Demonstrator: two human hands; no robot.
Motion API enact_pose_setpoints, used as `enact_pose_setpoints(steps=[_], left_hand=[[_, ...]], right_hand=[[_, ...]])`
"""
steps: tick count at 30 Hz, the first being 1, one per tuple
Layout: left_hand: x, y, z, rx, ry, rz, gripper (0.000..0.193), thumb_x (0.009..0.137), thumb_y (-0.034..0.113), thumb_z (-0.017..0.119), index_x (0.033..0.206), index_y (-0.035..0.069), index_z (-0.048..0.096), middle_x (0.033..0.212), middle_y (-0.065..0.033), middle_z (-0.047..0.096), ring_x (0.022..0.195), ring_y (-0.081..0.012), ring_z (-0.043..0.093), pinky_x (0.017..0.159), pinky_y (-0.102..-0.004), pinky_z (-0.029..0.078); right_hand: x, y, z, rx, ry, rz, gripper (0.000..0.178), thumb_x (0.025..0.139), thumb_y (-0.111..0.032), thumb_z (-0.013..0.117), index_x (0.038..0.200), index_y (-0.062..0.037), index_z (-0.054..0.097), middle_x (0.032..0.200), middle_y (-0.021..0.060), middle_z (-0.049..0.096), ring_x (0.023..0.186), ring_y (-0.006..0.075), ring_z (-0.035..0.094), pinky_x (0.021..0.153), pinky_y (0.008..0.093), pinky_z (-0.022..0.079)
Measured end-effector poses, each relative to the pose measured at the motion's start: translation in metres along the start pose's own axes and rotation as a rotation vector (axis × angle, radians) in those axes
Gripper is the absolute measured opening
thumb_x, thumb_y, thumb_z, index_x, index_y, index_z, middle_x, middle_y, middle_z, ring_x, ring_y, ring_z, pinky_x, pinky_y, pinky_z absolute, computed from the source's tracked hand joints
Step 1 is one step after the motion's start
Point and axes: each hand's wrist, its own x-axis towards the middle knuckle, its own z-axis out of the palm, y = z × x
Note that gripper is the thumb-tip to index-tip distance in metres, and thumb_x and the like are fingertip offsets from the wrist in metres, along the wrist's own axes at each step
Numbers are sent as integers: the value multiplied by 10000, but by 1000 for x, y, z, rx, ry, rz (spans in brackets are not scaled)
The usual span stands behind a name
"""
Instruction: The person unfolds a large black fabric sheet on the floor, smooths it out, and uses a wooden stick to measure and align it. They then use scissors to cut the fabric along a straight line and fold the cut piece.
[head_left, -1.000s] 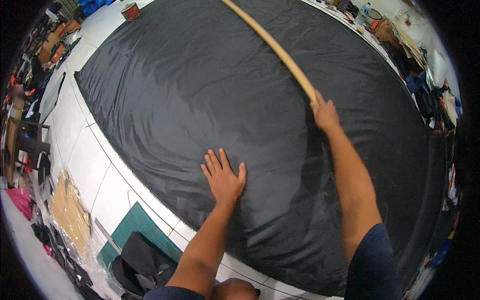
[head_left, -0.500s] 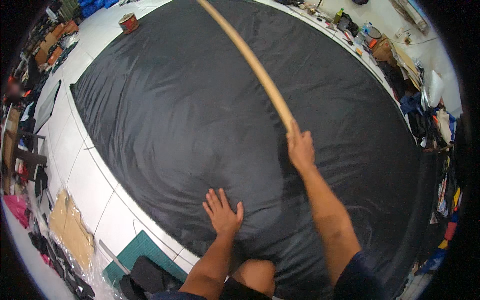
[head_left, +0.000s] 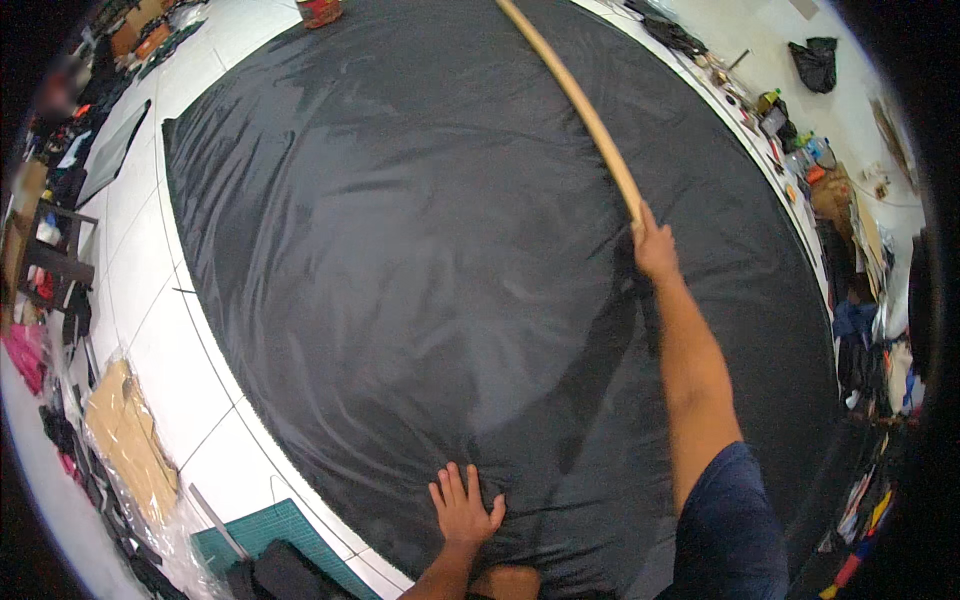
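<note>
A large sheet of black fabric lies spread over the floor, with wrinkles fanning across its left side and near me. My left hand rests flat on the cloth near my knee, fingers spread. Farther out and to the right, my right hand grips the near end of a long wooden stick. The stick reaches away over the fabric and out of the top of the view. Whether it touches the cloth along its length, I cannot tell.
White floor tiles border the fabric on the left. A green cutting mat with a metal ruler and dark cloth lies near left, beside plastic-wrapped tan pieces. A red tin stands at the far edge. Clutter lines the right wall.
My right hand has moved farther out and right with the stick. The left hand stays flat on the cloth. The whole view has shifted, bringing more of the right wall in.
</note>
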Motion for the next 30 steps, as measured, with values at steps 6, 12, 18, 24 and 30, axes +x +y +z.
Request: enact_pose_setpoints(steps=[6, 12, 18, 24, 30], left_hand=[[4, 2, -1, -39, -72, -47, 815, 809, 534, 589, 1427, 35, 405, 1517, -288, 256, 1418, -458, 214, 1141, -615, 109], [-2, -1, 6, -52, -61, -43, 800, 823, 535, 576, 1432, 46, 401, 1515, -292, 257, 1417, -455, 217, 1145, -602, 113], [-11, -12, 26, 27, -168, -58, 806, 818, 601, 535, 1454, 123, 406, 1525, -177, 306, 1408, -386, 266, 1122, -632, 157], [-9, -15, 25, 352, -103, -28, 694, 913, 479, 477, 1494, 130, 328, 1564, -89, 267, 1446, -381, 168, 1182, -446, 153], [-2, -4, 5, -58, -143, -120, 756, 880, 523, 502, 1458, 56, 360, 1552, -188, 244, 1432, -426, 189, 1172, -529, 138]], right_hand=[[5, -51, 8, 120, 138, -173, 527, 997, -321, 480, 1485, -184, 338, 1047, 308, 554, 979, 467, 577, 870, 499, 477], [-289, -75, 22, 148, -192, -236, 588, 925, -296, 593, 1467, -191, 388, 941, 196, 496, 789, 367, 528, 673, 469, 470], [-360, -228, -13, 315, -772, -360, 524, 896, -308, 625, 1379, -190, 459, 951, 173, 541, 857, 390, 587, 709, 496, 500], [-363, -365, 31, 556, -516, -556, 511, 941, -321, 573, 1420, -226, 422, 931, 165, 520, 842, 353, 599, 677, 465, 519], [-339, -268, 13, 535, -450, -490, 513, 931, -327, 579, 1411, -215, 439, 945, 170, 522, 859, 357, 591, 707, 469, 522]])
